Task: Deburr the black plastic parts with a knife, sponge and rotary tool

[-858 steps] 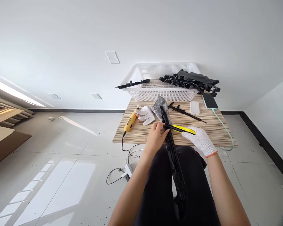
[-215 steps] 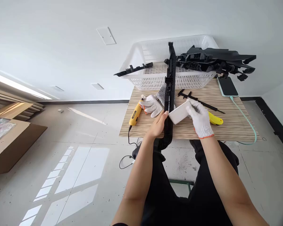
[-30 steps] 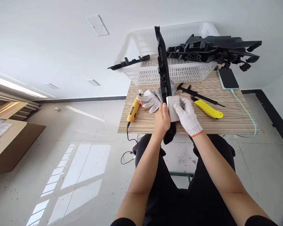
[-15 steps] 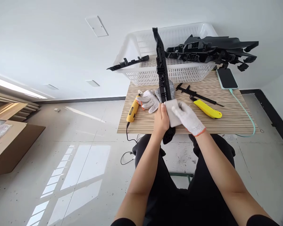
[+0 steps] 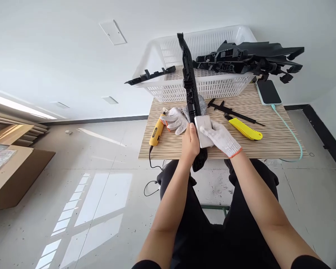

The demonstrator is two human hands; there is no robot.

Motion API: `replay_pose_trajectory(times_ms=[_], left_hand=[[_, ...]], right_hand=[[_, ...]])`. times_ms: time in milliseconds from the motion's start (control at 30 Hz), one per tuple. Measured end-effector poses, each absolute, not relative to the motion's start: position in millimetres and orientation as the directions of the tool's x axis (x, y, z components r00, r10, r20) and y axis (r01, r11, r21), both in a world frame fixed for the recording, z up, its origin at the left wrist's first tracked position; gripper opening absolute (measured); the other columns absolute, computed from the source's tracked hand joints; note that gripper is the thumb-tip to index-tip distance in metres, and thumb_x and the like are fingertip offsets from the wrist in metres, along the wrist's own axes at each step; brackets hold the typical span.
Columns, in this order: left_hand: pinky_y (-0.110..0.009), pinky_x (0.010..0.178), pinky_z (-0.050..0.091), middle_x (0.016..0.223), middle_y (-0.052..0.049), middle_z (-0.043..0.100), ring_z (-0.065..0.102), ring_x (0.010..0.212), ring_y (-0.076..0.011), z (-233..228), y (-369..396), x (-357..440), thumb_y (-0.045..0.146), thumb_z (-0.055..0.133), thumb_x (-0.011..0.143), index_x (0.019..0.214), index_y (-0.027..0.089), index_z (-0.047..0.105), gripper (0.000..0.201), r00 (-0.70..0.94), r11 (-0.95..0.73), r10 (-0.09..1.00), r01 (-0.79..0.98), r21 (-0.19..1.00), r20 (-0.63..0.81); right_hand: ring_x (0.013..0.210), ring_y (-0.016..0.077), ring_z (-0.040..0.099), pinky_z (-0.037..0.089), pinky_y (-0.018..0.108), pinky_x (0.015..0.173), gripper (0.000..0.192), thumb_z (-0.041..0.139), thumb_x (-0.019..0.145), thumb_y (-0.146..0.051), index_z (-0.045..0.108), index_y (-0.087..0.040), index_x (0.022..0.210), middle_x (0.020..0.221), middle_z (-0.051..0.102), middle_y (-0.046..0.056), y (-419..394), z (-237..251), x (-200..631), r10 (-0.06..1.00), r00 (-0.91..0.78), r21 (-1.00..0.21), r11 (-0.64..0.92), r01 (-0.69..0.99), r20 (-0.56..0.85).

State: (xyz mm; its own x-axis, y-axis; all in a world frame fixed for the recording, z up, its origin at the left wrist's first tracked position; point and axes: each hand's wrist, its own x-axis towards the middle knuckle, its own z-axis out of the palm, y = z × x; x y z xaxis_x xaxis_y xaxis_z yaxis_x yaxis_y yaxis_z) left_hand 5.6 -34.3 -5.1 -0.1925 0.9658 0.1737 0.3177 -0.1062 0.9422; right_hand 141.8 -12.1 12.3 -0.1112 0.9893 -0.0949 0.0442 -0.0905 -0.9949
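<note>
My bare left hand [image 5: 190,144] is wrapped round the lower part of a long black plastic trim piece [image 5: 189,74]. The piece slants upright, its top end reaching over the basket and its foot below the table's edge. In my right hand [image 5: 220,137], which wears a white knit glove with an orange cuff, is a light grey, flat rectangular pad [image 5: 204,123]. The pad lies against the trim piece's right side, beside my left fingers, and covers some of it. Its underside and the contact there are hidden. Behind the trim piece sits a grey round, mesh-like thing [image 5: 202,104], partly covered.
On the striped table [image 5: 170,151] lie a white glove [image 5: 177,121], a yellow corded tool [image 5: 156,131], a black caliper [image 5: 235,113], a yellow utility knife [image 5: 245,129] and a cabled phone [image 5: 268,92]. Behind, a white basket [image 5: 168,90] carries several black trim pieces [image 5: 240,58].
The pad has tilted and now shows its face more squarely, with my right hand shifted slightly left. My left hand keeps its hold on the trim piece. The view has shifted a little.
</note>
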Motion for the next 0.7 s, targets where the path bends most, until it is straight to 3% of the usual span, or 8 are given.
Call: replay_pose_trajectory(times_ms=[133, 267, 400, 500, 633, 700], left_hand=[[-0.046, 0.113, 0.039, 0.109, -0.014, 0.069, 0.056, 0.13, -0.0314, -4.7, -34.2, 5.5, 0.073, 0.018, 0.099, 0.103, 0.018, 0.063, 0.071, -0.201, -0.099, 0.965, 0.314, 0.944, 0.168], [-0.046, 0.115, 0.037, 0.111, -0.015, 0.068, 0.053, 0.134, -0.0317, -5.2, -33.9, 5.8, 0.072, 0.019, 0.1, 0.102, 0.018, 0.063, 0.069, -0.189, -0.112, 0.966, 0.319, 0.941, 0.178], [-0.045, 0.112, 0.04, 0.107, -0.014, 0.069, 0.057, 0.129, -0.0309, -5.8, -33.6, 5.8, 0.069, 0.02, 0.101, 0.101, 0.019, 0.063, 0.066, -0.218, -0.089, 0.963, 0.311, 0.946, 0.162], [-0.045, 0.109, 0.042, 0.105, -0.013, 0.069, 0.06, 0.122, -0.0302, -5.9, -33.1, 5.6, 0.069, 0.021, 0.101, 0.099, 0.019, 0.063, 0.065, -0.207, -0.094, 0.964, 0.313, 0.945, 0.165], [-0.045, 0.108, 0.043, 0.099, -0.011, 0.068, 0.061, 0.119, -0.0295, -5.5, -33.1, 5.7, 0.07, 0.02, 0.101, 0.096, 0.02, 0.062, 0.065, -0.213, -0.101, 0.962, 0.307, 0.947, 0.171], [-0.045, 0.106, 0.044, 0.096, -0.01, 0.068, 0.063, 0.114, -0.0289, -5.1, -33.7, 5.7, 0.07, 0.02, 0.101, 0.094, 0.02, 0.061, 0.065, -0.211, -0.089, 0.964, 0.306, 0.948, 0.159]], right_hand=[[0.093, 0.0262, 0.071, 0.06, 0.037, 0.078, 0.053, 0.068, 0.08, -0.066, 0.072, -0.019, 0.103, 0.1, 0.075, 0.009, -8.2, 8.3, 144.1, 0.989, 0.146, -0.996, -0.009, 0.094, 0.005], [0.091, 0.0264, 0.072, 0.06, 0.04, 0.078, 0.055, 0.071, 0.077, -0.065, 0.073, -0.019, 0.107, 0.099, 0.076, 0.009, -7.0, 8.3, 145.3, 0.997, -0.077, -0.997, -0.016, 0.071, -0.022], [0.096, 0.0272, 0.071, 0.059, 0.042, 0.084, 0.054, 0.065, 0.083, -0.066, 0.074, -0.018, 0.107, 0.104, 0.076, 0.01, -9.1, 8.3, 145.3, 0.988, 0.14, -0.992, 0.044, 0.12, 0.06], [0.098, 0.0273, 0.072, 0.06, 0.042, 0.085, 0.054, 0.068, 0.082, -0.065, 0.074, -0.02, 0.111, 0.107, 0.077, 0.009, -11.1, 6.7, 145.9, 0.997, -0.06, -0.993, 0.045, 0.109, 0.039], [0.103, 0.0288, 0.071, 0.058, 0.045, 0.09, 0.057, 0.061, 0.087, -0.066, 0.073, -0.019, 0.117, 0.108, 0.077, 0.01, -12.2, 6.6, 147.3, 0.985, 0.134, -0.976, 0.08, 0.201, 0.109], [0.11, 0.0288, 0.07, 0.058, 0.045, 0.094, 0.059, 0.053, 0.092, -0.065, 0.069, -0.021, 0.128, 0.117, 0.075, 0.01, -12.5, 6.1, 147.3, 0.987, 0.088, -0.977, 0.121, 0.177, 0.138]])
